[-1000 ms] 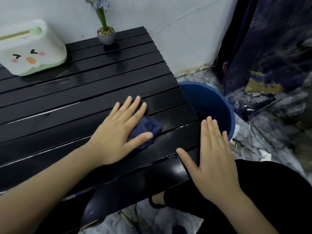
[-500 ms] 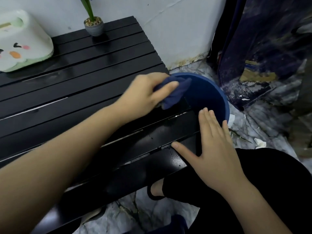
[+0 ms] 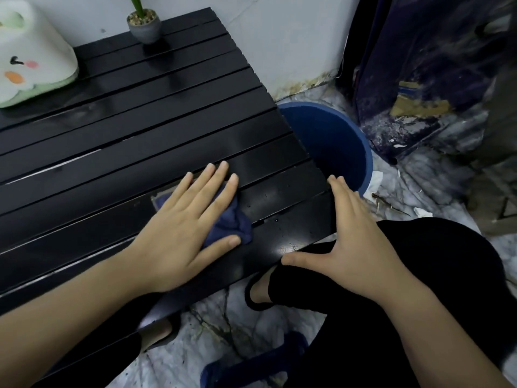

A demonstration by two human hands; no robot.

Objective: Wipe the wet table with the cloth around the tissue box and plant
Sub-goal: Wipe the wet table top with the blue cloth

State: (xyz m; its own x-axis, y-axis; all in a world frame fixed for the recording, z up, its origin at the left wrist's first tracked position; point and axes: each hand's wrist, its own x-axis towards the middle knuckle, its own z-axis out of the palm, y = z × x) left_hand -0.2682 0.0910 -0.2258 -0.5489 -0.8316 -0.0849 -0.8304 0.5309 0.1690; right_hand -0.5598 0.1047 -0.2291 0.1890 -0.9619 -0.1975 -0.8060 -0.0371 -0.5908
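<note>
Pressing the dark blue cloth (image 3: pixel 229 219) flat under the spread left hand (image 3: pixel 184 233), lower centre of the frame, on the near slats of the black table (image 3: pixel 112 152). Resting the right hand (image 3: pixel 347 236) open-palmed on the table's near right corner, grasping nothing. Leaving droplets still glinting just right of the cloth. Not yet reaching the tissue box (image 3: pixel 30 65), upper left, or the plant (image 3: pixel 144 23), top centre; judging most wiping unfinished.

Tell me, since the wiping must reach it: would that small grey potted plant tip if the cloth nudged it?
Probably. The small grey potted plant looks narrow-based under a tall stem, so top-heavy. It likely slides first on the wet black slatted table, possibly catching a slat gap.
</note>
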